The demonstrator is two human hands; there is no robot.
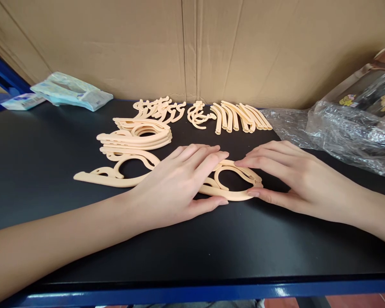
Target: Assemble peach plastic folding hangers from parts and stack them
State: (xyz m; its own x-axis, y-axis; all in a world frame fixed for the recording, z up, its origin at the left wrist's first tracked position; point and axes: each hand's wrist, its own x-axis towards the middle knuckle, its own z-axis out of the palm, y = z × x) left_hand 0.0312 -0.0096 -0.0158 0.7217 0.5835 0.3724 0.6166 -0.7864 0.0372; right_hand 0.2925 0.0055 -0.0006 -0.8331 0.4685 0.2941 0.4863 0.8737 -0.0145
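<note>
A cream plastic folding hanger (237,196) lies on the black tabletop in front of me, its curved hook folded against the arm. My right hand (285,175) pinches its right end between thumb and fingers. My left hand (182,182) spans the hanger from the left, thumb at the near edge and fingers over the far edge; the palm hides its left part. Just left of that hand, another folded hanger (115,182) rests on the table, partly covered by the hand. Behind it sits a stack of folded hangers (134,141).
Along the back lie loose hooks (160,109), a few curved pieces (197,115) and several hanger arms (240,117). Light-blue packs (73,92) stand at back left. Clear plastic wrap (336,126) and a bag (359,90) occupy the right. Cardboard (147,47) backs the table.
</note>
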